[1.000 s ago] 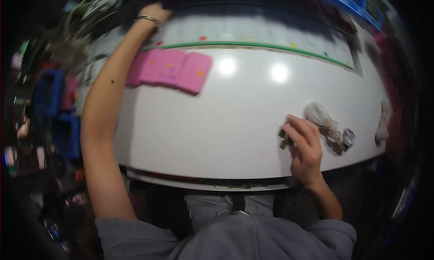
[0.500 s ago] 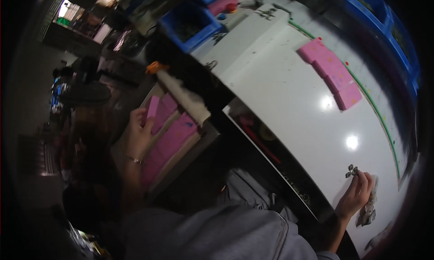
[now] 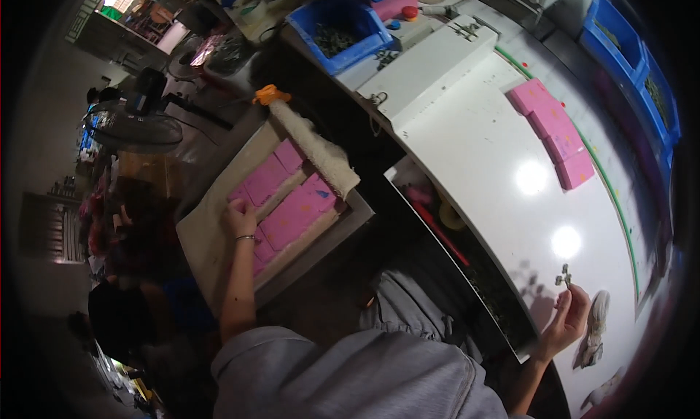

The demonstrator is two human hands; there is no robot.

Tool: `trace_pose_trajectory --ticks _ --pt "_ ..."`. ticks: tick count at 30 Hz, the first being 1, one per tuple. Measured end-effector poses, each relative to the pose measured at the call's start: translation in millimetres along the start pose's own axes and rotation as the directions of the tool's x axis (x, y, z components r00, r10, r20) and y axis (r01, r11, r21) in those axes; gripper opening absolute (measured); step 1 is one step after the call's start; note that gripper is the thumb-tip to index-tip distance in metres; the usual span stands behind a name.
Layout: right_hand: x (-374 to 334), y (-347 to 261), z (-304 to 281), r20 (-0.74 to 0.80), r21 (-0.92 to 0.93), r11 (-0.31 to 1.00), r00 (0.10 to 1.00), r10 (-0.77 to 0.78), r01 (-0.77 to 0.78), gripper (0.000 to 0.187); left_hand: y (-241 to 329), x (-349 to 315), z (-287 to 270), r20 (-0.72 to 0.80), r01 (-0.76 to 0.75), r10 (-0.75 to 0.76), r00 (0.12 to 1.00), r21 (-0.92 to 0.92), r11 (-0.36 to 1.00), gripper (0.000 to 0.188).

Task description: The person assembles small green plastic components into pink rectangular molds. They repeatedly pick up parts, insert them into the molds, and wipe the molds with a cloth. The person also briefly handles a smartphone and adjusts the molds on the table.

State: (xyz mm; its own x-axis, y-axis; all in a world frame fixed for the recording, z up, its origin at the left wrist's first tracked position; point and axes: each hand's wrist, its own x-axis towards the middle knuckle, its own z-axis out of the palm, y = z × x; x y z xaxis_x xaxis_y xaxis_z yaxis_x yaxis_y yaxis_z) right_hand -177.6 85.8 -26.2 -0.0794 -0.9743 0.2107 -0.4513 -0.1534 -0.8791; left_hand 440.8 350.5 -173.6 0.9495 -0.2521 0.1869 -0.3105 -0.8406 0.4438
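My left hand (image 3: 239, 219) is over a tray (image 3: 208, 237) at the left, its fingers closed at the near end of a pink block (image 3: 239, 193) that lies level with the others. Several more pink blocks (image 3: 295, 213) lie in two rows in the tray, some with small coloured marks. At the right, my right hand (image 3: 569, 320) holds a small dark-green sprig-like piece (image 3: 564, 279) between thumb and fingers, just above the white table (image 3: 467, 178). A pale bundle (image 3: 596, 324) of thin strands lies beside that hand.
A row of pink blocks (image 3: 550, 131) stands along a green strip (image 3: 604, 175) on the table. Blue bins (image 3: 339, 36) with green pieces stand at the back. An open drawer (image 3: 445, 229) juts out below the table edge. A rolled cloth (image 3: 317, 146) lies along the tray; a fan (image 3: 135, 127) stands at left.
My left hand has lowered the raised pink block into the row in the tray. The right hand still holds the sprig-like piece, now turned a little. The whole view has shifted.
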Motion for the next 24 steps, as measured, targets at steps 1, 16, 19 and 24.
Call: trace_pose_trajectory --ticks 1,16,19,24 --pt "-2 -5 3 -0.011 0.026 1.000 1.000 0.008 -0.008 0.012 -4 5 7 0.032 0.002 0.000 0.999 -0.045 0.999 0.048" --pt "13 -89 4 0.006 0.065 0.889 0.890 -0.455 0.454 0.032 447 -219 -79 0.060 0.028 0.927 0.370 -0.998 0.054 0.031" --pt "13 -95 -4 -0.019 0.009 0.875 0.875 -0.485 0.485 0.036 474 -251 -84 0.144 -0.031 0.990 0.011 -0.989 0.144 0.044" --pt "12 -90 -10 -0.045 0.010 0.882 0.882 -0.469 0.470 0.036 484 -276 -77 0.183 0.200 0.975 -0.126 -0.958 0.206 0.031"
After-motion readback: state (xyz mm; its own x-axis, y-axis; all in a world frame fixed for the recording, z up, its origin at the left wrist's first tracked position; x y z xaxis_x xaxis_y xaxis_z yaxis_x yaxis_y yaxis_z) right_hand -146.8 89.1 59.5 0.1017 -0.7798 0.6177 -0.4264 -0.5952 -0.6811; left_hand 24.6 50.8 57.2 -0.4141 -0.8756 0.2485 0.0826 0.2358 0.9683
